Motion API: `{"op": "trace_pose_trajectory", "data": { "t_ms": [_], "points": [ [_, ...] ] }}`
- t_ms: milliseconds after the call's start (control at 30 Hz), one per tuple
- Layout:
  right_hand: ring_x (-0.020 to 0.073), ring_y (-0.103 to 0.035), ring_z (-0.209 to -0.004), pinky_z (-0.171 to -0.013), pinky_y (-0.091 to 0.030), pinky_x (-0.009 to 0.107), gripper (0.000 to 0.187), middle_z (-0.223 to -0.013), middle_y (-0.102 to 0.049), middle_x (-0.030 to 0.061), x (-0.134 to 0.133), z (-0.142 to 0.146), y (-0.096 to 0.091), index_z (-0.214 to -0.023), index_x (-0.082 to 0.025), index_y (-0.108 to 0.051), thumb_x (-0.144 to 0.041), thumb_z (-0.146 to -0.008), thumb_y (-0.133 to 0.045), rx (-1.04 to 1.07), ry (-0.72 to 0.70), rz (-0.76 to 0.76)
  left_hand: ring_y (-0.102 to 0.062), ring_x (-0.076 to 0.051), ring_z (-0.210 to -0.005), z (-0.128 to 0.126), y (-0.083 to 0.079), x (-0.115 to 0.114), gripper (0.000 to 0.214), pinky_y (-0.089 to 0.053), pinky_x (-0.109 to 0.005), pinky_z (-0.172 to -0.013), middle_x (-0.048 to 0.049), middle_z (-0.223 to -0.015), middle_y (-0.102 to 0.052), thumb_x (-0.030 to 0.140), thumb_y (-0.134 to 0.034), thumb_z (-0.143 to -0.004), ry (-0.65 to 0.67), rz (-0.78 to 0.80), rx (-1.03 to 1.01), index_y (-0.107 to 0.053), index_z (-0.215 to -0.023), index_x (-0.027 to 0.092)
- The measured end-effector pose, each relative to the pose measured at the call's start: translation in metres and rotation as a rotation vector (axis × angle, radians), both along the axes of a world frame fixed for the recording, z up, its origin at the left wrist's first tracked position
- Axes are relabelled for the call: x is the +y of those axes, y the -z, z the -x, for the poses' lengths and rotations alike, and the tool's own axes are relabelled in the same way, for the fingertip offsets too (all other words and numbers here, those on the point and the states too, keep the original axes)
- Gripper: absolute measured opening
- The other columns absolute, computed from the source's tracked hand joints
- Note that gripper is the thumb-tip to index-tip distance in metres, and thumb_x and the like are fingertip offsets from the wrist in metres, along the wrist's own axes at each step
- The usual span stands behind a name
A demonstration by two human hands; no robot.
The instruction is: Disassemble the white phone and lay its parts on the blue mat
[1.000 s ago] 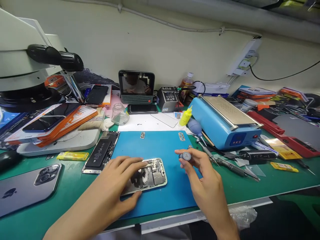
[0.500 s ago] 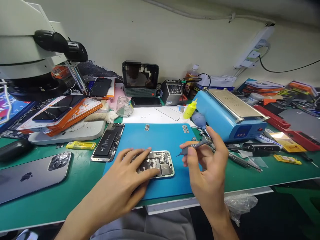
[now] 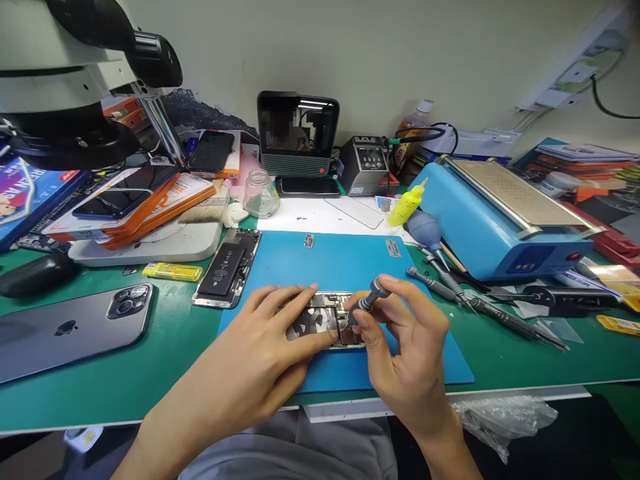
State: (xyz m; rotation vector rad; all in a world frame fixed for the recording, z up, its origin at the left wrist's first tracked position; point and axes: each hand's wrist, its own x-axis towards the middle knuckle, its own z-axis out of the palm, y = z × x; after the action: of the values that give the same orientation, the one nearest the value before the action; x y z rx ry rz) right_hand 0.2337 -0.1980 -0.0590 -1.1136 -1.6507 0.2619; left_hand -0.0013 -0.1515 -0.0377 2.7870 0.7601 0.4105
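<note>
An opened phone [image 3: 314, 321] lies on the blue mat [image 3: 345, 260], its inner parts bare. My left hand [image 3: 263, 340] lies over the phone's left part, thumb along the near edge and fingers on the far side, gripping it. In my right hand [image 3: 410, 347] a small grey screwdriver [image 3: 373, 295] is pinched between thumb and fingers. It leans over the phone's right end; its tip is hidden behind my fingers. Left of the mat's middle lies a detached phone part with a black battery-like block [image 3: 224, 270].
A grey phone [image 3: 75, 333] lies face down at left, near a yellow case [image 3: 173, 271]. A microscope [image 3: 65, 100] overhangs the left side. Tweezers [image 3: 520, 323], a blue air blower [image 3: 424, 230] and a blue heating machine [image 3: 480, 227] stand or lie at right.
My right hand has moved left and down, bringing the screwdriver from beside the phone to over its right end. My left hand stays on the phone. The camera view has shifted.
</note>
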Motion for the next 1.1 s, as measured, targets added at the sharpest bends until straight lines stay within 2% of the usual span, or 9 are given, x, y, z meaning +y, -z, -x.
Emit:
{"op": "trace_pose_trajectory", "data": {
  "t_ms": [167, 267, 367, 500, 600, 700, 833, 1100],
  "points": [
    [0.0226, -0.08, -0.118, -0.076, -0.073, 0.033, 0.069, -0.144, -0.068, 0.0121, -0.001, 0.002, 0.001, -0.16, -0.034, -0.042, -0.001, -0.103, -0.063, 0.003, 0.006, 0.012, -0.046, -0.039, -0.155, 0.0, -0.002, -0.001, 0.048, -0.045, -0.066, -0.117, -0.0151, -0.173, -0.047, 0.022, -0.056, -0.111, -0.007, 0.009, -0.017, -0.057, -0.156, 0.038],
    [0.0221, -0.081, -0.114, -0.075, -0.072, 0.033, 0.066, -0.134, -0.072, 0.0096, -0.002, 0.001, 0.0, -0.158, -0.033, -0.043, -0.002, -0.104, -0.063, -0.001, 0.022, 0.019, -0.047, -0.039, -0.155, 0.0, -0.001, 0.0, 0.047, -0.045, -0.066, -0.117, -0.015, -0.173, -0.047, 0.024, -0.055, -0.112, -0.015, 0.018, -0.021, -0.057, -0.156, 0.038],
    [0.0206, -0.081, -0.103, -0.073, -0.071, 0.034, 0.063, -0.121, -0.074, 0.0062, 0.0, 0.0, -0.004, -0.154, -0.031, -0.047, -0.004, -0.101, -0.07, -0.044, 0.058, -0.016, -0.047, -0.038, -0.155, 0.0, -0.002, 0.0, 0.044, -0.046, -0.066, -0.118, -0.0152, -0.173, -0.047, 0.024, -0.055, -0.112, -0.013, 0.018, -0.026, -0.06, -0.153, 0.037],
    [0.0186, -0.076, -0.086, -0.066, -0.065, 0.034, 0.058, -0.109, -0.075, 0.0036, 0.006, -0.002, -0.011, -0.137, -0.027, -0.057, -0.012, -0.09, -0.088, -0.14, 0.141, -0.099, -0.047, -0.037, -0.156, -0.001, -0.002, 0.0, 0.043, -0.046, -0.065, -0.119, -0.0155, -0.17, -0.051, 0.021, -0.054, -0.111, -0.009, 0.013, -0.037, -0.062, -0.151, 0.035],
    [0.018, -0.073, -0.086, -0.067, -0.063, 0.035, 0.051, -0.109, -0.075, 0.0041, 0.008, -0.002, -0.014, -0.132, -0.027, -0.058, -0.011, -0.092, -0.085, -0.141, 0.142, -0.081, -0.047, -0.038, -0.156, -0.001, -0.002, 0.0, 0.045, -0.046, -0.064, -0.119, -0.0156, -0.172, -0.049, 0.021, -0.055, -0.111, -0.015, 0.017, -0.04, -0.062, -0.152, 0.035],
    [0.0181, -0.072, -0.089, -0.071, -0.064, 0.036, 0.053, -0.112, -0.075, 0.0046, 0.007, -0.002, -0.012, -0.136, -0.027, -0.056, -0.006, -0.094, -0.079, -0.153, 0.099, -0.089, -0.048, -0.039, -0.155, -0.001, -0.001, 0.0, 0.047, -0.046, -0.065, -0.12, -0.0149, -0.175, -0.046, 0.021, -0.056, -0.11, -0.021, 0.019, -0.039, -0.061, -0.155, 0.037],
    [0.0194, -0.073, -0.094, -0.075, -0.064, 0.038, 0.07, -0.119, -0.072, 0.0062, 0.004, -0.001, -0.007, -0.15, -0.029, -0.05, -0.001, -0.093, -0.078, -0.181, 0.086, -0.138, -0.049, -0.038, -0.155, 0.0, -0.001, 0.0, 0.046, -0.046, -0.064, -0.119, -0.0143, -0.173, -0.048, 0.021, -0.055, -0.111, -0.017, 0.012, -0.055, -0.062, -0.153, 0.036],
    [0.0167, -0.078, -0.093, -0.082, -0.065, 0.035, 0.061, -0.109, -0.071, 0.001, -0.006, 0.004, -0.013, -0.153, -0.034, -0.049, -0.006, -0.102, -0.067, 0.212, 0.209, -0.138, -0.051, -0.039, -0.15, -0.001, 0.009, -0.001, 0.05, -0.052, -0.065, -0.112, -0.0131, -0.169, -0.053, 0.018, -0.056, -0.108, -0.02, -0.048, -0.088, -0.062, -0.154, 0.038]
  ]
}}
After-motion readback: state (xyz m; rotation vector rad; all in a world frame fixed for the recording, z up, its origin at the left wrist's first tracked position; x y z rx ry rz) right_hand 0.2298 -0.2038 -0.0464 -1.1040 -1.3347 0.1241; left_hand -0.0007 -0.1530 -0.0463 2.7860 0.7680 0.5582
